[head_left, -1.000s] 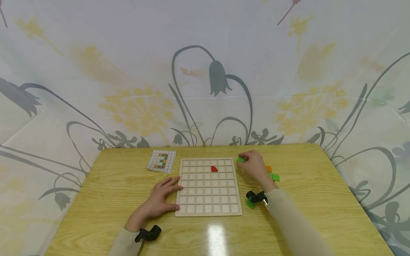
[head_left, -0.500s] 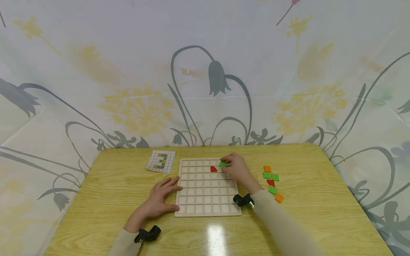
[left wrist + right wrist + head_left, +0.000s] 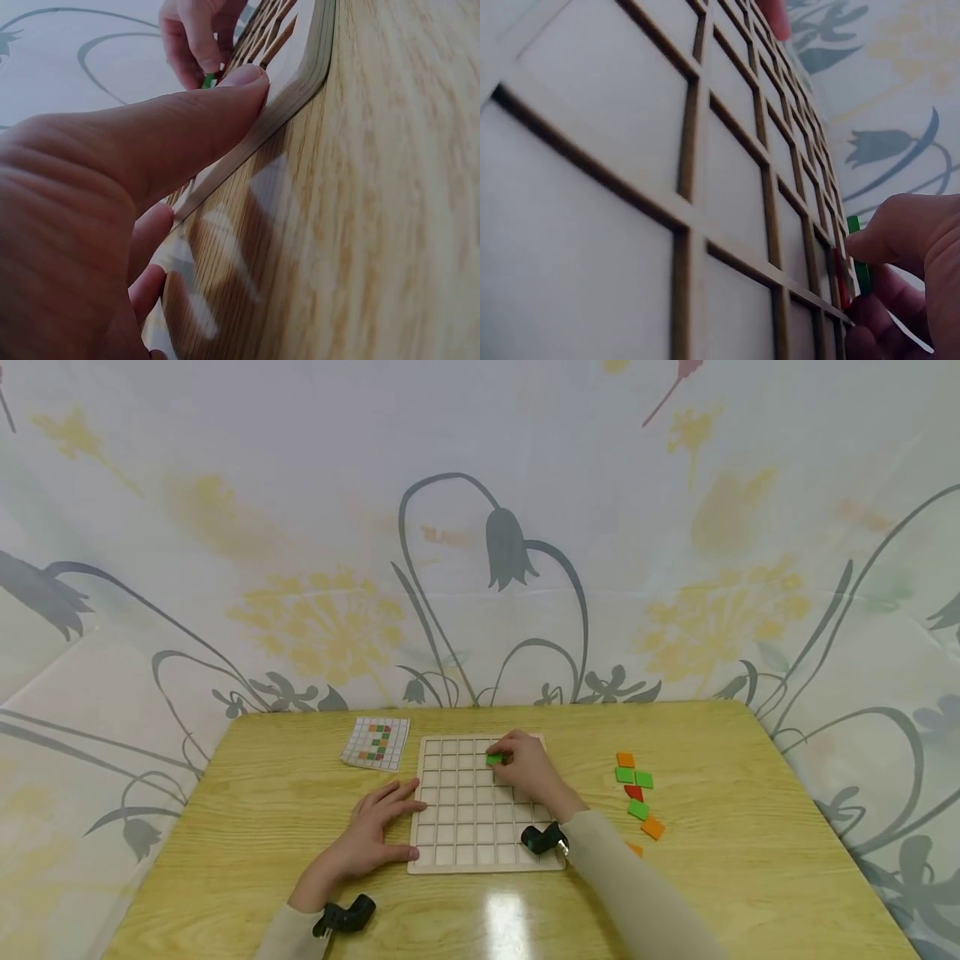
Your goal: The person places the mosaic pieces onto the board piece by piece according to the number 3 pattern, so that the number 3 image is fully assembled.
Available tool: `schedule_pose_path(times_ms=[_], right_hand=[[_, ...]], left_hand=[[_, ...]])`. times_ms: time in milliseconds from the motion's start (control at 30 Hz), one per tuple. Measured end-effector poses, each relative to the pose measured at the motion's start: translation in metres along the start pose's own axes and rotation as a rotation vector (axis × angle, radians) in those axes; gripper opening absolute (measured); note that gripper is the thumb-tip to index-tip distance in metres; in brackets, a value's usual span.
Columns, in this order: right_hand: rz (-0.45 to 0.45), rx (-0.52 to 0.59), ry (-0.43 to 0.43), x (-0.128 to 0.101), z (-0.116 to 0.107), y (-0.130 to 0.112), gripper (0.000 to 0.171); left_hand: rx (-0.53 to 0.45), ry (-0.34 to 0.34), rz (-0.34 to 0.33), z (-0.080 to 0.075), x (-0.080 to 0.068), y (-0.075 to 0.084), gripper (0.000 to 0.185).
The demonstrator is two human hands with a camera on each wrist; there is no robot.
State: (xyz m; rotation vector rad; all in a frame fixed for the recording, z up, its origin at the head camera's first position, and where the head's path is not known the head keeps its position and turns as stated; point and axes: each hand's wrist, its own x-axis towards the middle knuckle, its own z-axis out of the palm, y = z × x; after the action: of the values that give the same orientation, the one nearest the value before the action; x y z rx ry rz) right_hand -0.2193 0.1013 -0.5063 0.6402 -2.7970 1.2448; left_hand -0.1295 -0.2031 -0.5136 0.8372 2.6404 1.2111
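Right hand pinched a green tile in its grip, low over the far rows of the grid board, beside a red tile. Left hand lay flat, fingers relaxed, against the board's left edge. Loose tiles lay toward the surface's right edge, a pattern card near its far edge.

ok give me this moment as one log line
right hand: pinches green tile over grid board, upper rows | left hand: flat, touches board's left edge | loose tiles: on table right of board
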Motion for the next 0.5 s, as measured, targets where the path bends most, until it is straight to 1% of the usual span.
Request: schedule_pose_path(times_ms=[167,500], right_hand=[[-0.003,-0.02,-0.024,0.001,0.005,0.001,0.019],[0.008,-0.075,-0.024,0.006,0.012,-0.002,0.016]], left_hand=[[0.008,0.009,0.012,0.001,0.0,-0.001,0.056],[0.013,-0.01,-0.012,0.0,0.001,0.0,0.057]])
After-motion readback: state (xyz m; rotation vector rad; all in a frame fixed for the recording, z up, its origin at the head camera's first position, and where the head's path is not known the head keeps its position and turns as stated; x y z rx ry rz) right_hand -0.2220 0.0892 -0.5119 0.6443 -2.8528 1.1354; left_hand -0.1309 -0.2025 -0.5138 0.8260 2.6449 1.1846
